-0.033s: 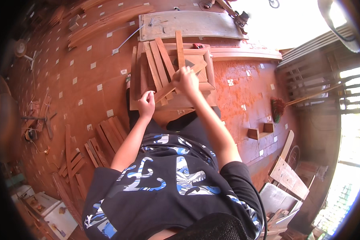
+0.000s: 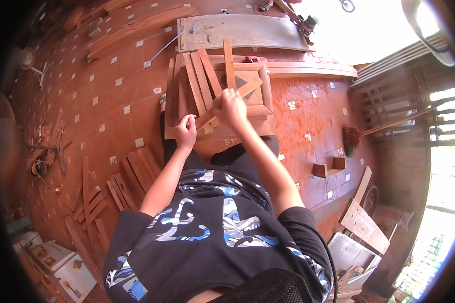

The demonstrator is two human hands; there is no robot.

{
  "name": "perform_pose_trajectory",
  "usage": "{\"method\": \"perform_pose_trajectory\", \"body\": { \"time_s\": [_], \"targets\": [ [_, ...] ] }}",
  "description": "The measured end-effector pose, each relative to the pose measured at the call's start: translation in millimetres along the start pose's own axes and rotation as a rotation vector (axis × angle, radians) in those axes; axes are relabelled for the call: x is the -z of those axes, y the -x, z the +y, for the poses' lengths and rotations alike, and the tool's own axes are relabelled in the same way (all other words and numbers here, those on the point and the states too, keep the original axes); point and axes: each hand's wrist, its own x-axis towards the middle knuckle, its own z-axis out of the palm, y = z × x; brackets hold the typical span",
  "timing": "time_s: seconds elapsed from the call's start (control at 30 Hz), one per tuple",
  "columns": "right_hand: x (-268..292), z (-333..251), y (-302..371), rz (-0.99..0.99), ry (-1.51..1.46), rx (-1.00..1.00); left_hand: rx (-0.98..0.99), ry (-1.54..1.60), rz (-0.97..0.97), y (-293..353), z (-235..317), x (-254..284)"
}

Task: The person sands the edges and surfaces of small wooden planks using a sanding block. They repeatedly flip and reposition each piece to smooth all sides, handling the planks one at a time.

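A narrow wooden strip (image 2: 249, 88) lies slantwise over a framed wooden panel (image 2: 267, 93) in front of me. My left hand (image 2: 186, 131) is closed at the strip's near end, fingers pinched. Around the strip's middle my right hand (image 2: 230, 108) is closed, knuckles up. A brown edge shows beside its fingers; what it is, I cannot make out. Left of the right hand, several loose wooden strips (image 2: 199, 76) lie side by side on the panel. Another strip (image 2: 228, 60) points away beyond the right hand. A small red-and-black tool (image 2: 252, 59) rests on the panel's far edge.
Beyond the panel is a pale board (image 2: 247, 31). Stacked planks (image 2: 136, 174) lie on the floor at left. At right are a small wooden bracket (image 2: 329, 167), a broom (image 2: 351, 137) and a metal-topped box (image 2: 353, 252). Sawdust covers the tiles (image 2: 301, 91).
My right hand has slid a little toward me and to the left along the strip, baring more of its far end. My left hand has stayed in place.
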Motion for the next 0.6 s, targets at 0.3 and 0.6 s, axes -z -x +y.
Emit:
{"method": "perform_pose_trajectory", "body": {
  "time_s": [0.3, 0.6],
  "targets": [
    [-14.0, 10.5, -4.0, 0.185, 0.222, 0.019, -0.055, 0.045, 0.024, -6.0, -6.5, 0.1],
    [30.7, 108.1, -53.6, 0.202, -0.091, -0.364, -0.088, 0.010, 0.005, -10.6, 6.9, -2.9]
  ]
}}
